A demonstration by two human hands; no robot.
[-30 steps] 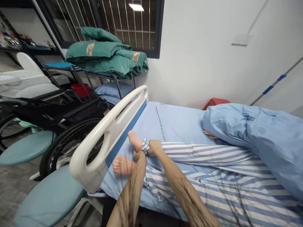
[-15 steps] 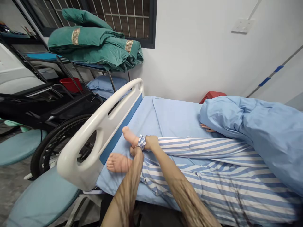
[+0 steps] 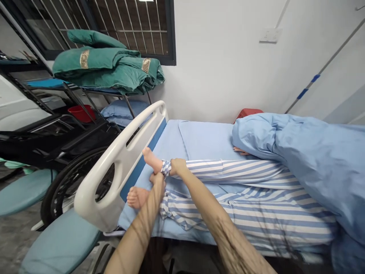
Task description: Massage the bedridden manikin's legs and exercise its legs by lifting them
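Head view turned slightly right, both hands' grips unchanged. Right hand [image 3: 178, 166]: clamped round the striped pyjama leg [image 3: 228, 171] above the cuff, seemingly to steady it. Left hand [image 3: 157, 182]: clamped at the lower ankle [image 3: 149, 189]. Bare feet [image 3: 151, 160]: on the blue bed sheet [image 3: 199, 137], just beside the white footboard [image 3: 99, 198]. Blue duvet [image 3: 299, 152] beyond.

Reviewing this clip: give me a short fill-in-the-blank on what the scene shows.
The right hand grips a striped trouser ____.
The plastic basin under the metal rack is ____.
Beyond the white bed footboard stands a black ____.

cuff; red; wheelchair
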